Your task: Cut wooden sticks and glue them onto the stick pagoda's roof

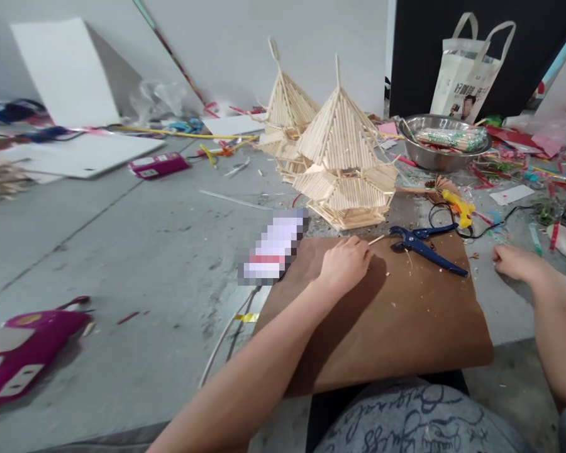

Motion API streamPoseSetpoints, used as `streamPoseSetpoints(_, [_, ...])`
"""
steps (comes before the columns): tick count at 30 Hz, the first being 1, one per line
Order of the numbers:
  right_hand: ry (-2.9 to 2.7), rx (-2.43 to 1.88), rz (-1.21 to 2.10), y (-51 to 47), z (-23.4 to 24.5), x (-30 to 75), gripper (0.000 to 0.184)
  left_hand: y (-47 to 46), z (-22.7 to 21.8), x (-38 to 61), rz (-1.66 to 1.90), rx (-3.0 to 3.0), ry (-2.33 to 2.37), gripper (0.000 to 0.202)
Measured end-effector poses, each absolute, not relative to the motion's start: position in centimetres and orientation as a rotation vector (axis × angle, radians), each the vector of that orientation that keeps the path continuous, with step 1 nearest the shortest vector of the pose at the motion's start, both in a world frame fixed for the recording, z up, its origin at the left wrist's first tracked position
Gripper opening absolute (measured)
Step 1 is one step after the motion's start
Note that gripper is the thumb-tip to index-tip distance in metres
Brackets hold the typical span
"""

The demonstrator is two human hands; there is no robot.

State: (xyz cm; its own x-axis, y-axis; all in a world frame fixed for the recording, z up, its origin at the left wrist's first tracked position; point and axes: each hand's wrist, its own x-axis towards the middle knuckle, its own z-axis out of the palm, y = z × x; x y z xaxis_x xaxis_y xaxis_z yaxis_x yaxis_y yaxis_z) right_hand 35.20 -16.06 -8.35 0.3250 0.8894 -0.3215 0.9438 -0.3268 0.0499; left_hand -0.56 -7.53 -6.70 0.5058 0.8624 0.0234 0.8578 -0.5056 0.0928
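Note:
My left hand rests on a sheet of brown paper, its fingers closed on a thin wooden stick that points right. The tip of the stick ends close to the jaws of a blue pair of cutters lying open on the paper. Right of the paper's edge, my right hand is curled on the grey table; whatever its fingers hold, if anything, is hidden. Just beyond the paper stands a lantern-like model built of wooden sticks, with a second stick model partly hidden behind it.
A phone with a blurred screen lies left of the paper, a cable near it. Beyond the cutters sits a yellow glue gun. A metal bowl holds packed sticks. Magenta power strips lie at left; scraps litter the back right.

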Motion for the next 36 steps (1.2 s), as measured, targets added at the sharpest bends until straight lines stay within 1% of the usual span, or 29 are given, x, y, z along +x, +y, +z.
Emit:
streamPoseSetpoints(4, [1.671,2.289,-0.339,-15.6,-7.8,34.6,0.019,-8.0,-6.2,-0.1,0.171,2.643,1.435,0.030])
streamPoseSetpoints(7, [1.798,2.269,-0.304,-15.0,-5.4,32.6,0.021,-8.0,-5.2,0.0,0.320,2.556,1.340,0.025])
streamPoseSetpoints(9, [2.121,2.250,-0.315,-14.4,-2.9,30.2,0.023,-7.9,-4.3,0.0,0.518,2.470,1.245,0.020])
streamPoseSetpoints(11, [2.474,2.169,-0.368,-13.4,-0.4,27.0,0.017,-7.6,-3.1,0.0,0.741,2.340,1.158,0.015])
streamPoseSetpoints(14, [2.839,2.126,-0.587,-11.1,2.5,22.0,0.022,-7.1,-1.7,0.1,1.034,2.034,1.056,0.013])
streamPoseSetpoints(18, [3.155,1.984,-0.822,-7.2,3.9,16.9,0.020,-6.0,-0.6,0.1,1.205,1.599,0.969,0.018])
streamPoseSetpoints(22, [3.292,1.906,-1.040,-4.3,4.0,14.3,0.019,-4.9,-0.3,-0.4,1.285,1.389,0.824,0.019])
streamPoseSetpoints(26, [3.308,1.901,-1.331,-2.8,3.9,13.2,0.020,-4.0,-0.2,-0.9,1.361,1.349,0.836,0.018])
streamPoseSetpoints(28, [3.296,1.903,-1.388,-2.3,3.8,12.8,0.021,-3.5,-0.3,-1.0,1.399,1.341,0.849,0.019])
streamPoseSetpoints(33, [3.288,1.937,-1.320,-1.6,3.7,12.4,0.024,-2.8,-0.7,-1.2,1.478,1.322,0.823,0.021])
streamPoseSetpoints(34, [3.301,1.997,-1.231,-1.6,3.7,12.5,0.025,-2.7,-0.7,-1.3,1.487,1.305,0.824,0.021])
streamPoseSetpoints(35, [3.329,2.078,-1.068,-1.7,3.7,12.6,0.025,-2.5,-0.8,-1.5,1.498,1.279,0.831,0.020])
streamPoseSetpoints(36, [3.361,2.168,-0.815,-1.8,3.7,12.8,0.025,-2.3,-0.9,-1.6,1.513,1.245,0.844,0.018])
